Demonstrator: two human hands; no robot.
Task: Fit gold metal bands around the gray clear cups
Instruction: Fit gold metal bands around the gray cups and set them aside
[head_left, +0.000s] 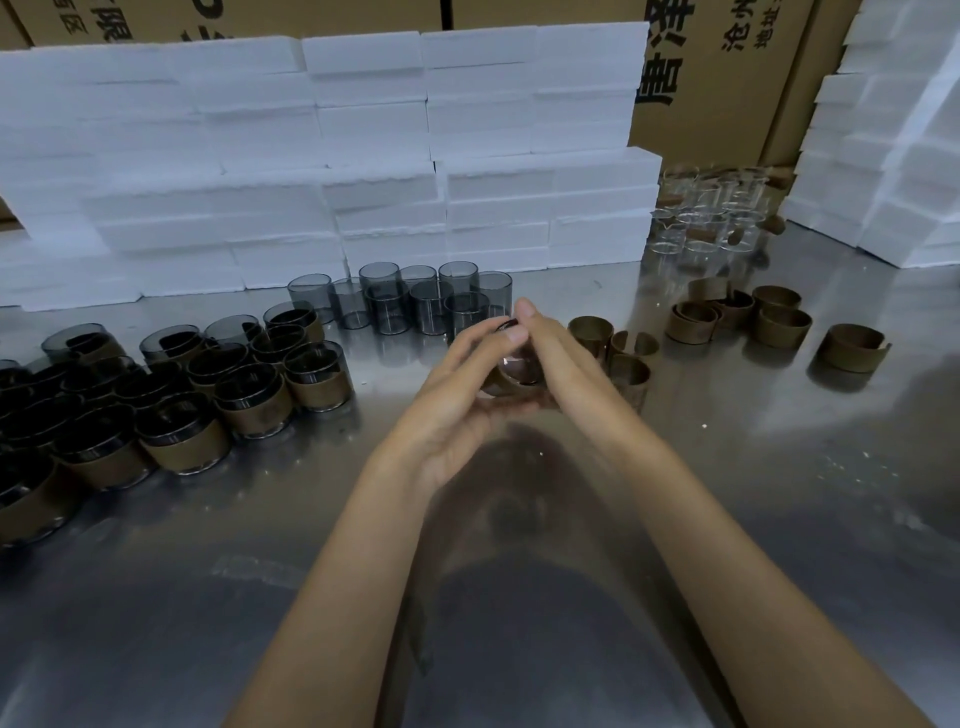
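Above the steel surface (675, 467) I cradle one gray cup (514, 364) between both palms, left hand (457, 410) and right hand (550, 353) curled round it, probably seating its gold band; loose bands (737, 317) wait right, finished cups (208, 405) left.

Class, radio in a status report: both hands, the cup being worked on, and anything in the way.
Left hand and right hand: both grip one cup above the table. Band on it mostly hidden. Nothing in the way; loose bands sit beside the right hand.
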